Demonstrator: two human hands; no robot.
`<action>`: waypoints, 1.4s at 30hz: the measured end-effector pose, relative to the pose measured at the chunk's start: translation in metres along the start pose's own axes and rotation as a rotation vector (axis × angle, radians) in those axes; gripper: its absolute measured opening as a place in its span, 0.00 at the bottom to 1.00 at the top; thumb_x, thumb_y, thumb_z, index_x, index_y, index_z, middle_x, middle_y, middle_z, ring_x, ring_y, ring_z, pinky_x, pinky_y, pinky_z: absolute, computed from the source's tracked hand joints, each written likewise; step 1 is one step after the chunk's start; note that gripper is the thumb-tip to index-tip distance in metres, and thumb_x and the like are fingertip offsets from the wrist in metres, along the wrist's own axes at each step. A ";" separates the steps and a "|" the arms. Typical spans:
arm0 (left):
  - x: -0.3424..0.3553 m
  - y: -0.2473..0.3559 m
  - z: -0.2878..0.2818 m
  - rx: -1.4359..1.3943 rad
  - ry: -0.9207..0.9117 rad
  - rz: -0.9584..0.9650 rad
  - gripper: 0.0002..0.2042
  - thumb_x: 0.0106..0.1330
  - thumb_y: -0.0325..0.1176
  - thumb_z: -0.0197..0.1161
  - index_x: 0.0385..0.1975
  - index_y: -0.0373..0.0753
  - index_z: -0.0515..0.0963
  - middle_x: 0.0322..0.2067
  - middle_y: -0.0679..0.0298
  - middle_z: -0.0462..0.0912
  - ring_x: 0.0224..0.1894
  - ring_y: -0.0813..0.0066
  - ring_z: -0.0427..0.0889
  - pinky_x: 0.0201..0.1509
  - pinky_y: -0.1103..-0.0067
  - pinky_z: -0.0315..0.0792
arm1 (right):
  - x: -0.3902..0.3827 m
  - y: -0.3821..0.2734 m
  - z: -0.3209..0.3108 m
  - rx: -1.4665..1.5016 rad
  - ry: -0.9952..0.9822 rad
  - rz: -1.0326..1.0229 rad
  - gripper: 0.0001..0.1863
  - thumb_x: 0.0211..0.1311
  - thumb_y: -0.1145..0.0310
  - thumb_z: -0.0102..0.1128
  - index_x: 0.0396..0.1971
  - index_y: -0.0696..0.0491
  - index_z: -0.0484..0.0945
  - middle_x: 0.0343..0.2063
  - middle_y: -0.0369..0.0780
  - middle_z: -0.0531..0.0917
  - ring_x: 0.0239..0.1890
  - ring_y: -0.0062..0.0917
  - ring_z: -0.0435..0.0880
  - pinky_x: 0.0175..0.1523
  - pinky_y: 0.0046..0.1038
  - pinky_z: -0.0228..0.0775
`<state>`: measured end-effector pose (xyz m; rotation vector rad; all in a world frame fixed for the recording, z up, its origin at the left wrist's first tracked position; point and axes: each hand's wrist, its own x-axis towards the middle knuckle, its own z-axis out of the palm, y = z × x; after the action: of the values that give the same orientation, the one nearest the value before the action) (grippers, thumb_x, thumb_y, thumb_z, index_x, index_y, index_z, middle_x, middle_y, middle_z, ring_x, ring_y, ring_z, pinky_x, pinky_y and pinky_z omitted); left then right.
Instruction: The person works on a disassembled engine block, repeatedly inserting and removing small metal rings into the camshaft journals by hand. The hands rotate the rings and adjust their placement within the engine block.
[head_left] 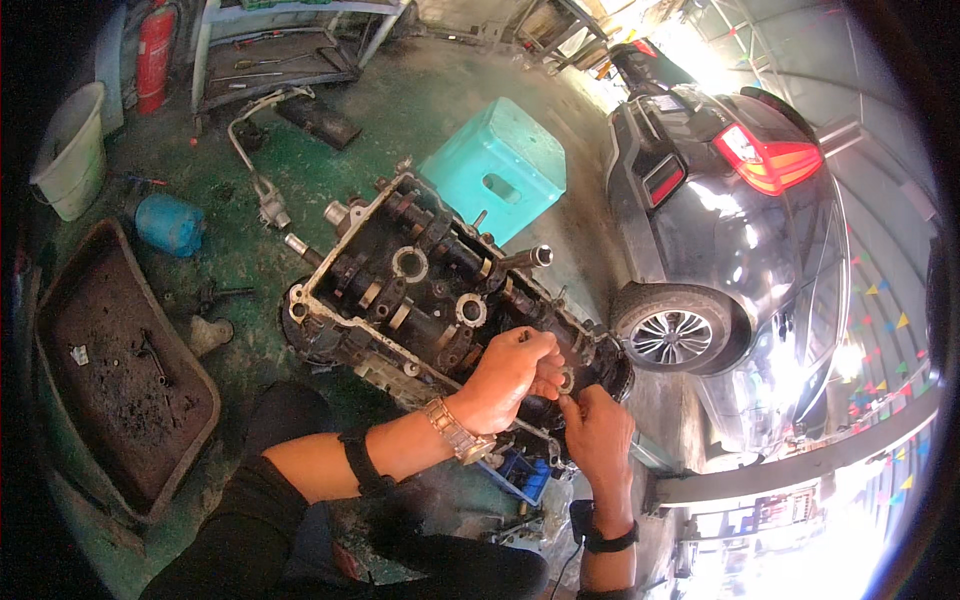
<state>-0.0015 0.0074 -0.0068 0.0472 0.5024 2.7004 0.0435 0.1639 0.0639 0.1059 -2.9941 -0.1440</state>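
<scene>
An oily metal engine assembly (372, 338) lies below me, with shafts, round openings and bolts showing inside its pale rim. My left hand (515, 378), watch on the wrist, is closed over its right part, fingers curled round something I cannot make out. Just right of it my right hand (597, 430) has thumb and fingers closed at a small metal ring (567, 381); what exactly they grip is partly hidden. An upright metal cylinder (538, 258) stands at the assembly's far side.
A turquoise stool (515, 150) stands beyond the engine. A dark car (740, 230) is at right. At left are a grimy tray (55, 310), blue jug (170, 222), bucket (70, 150) and fire extinguisher (153, 60). A shelf (285, 10) stands behind; a blue crate (525, 480) sits below the engine.
</scene>
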 end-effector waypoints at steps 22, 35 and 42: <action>-0.001 0.001 0.000 -0.010 0.000 0.005 0.09 0.71 0.35 0.55 0.33 0.35 0.73 0.32 0.59 0.80 0.30 0.71 0.81 0.31 0.75 0.78 | 0.000 -0.003 -0.005 0.029 0.005 -0.064 0.13 0.64 0.62 0.56 0.27 0.57 0.74 0.24 0.53 0.80 0.30 0.52 0.80 0.35 0.49 0.68; -0.001 0.001 0.001 -0.004 0.002 -0.009 0.09 0.71 0.35 0.55 0.34 0.35 0.73 0.32 0.59 0.80 0.29 0.73 0.81 0.31 0.76 0.78 | 0.004 -0.002 -0.001 -0.035 -0.033 0.011 0.17 0.67 0.58 0.52 0.26 0.56 0.75 0.22 0.52 0.81 0.30 0.52 0.81 0.37 0.49 0.69; -0.001 0.000 0.001 0.008 0.009 -0.002 0.09 0.71 0.35 0.55 0.34 0.36 0.74 0.32 0.60 0.80 0.29 0.73 0.81 0.31 0.76 0.78 | 0.005 0.001 0.006 -0.024 0.057 -0.074 0.16 0.65 0.59 0.57 0.24 0.57 0.75 0.20 0.53 0.79 0.27 0.53 0.79 0.32 0.49 0.67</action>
<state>-0.0003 0.0076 -0.0061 0.0361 0.5151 2.6976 0.0379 0.1647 0.0590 0.2145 -2.9320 -0.1813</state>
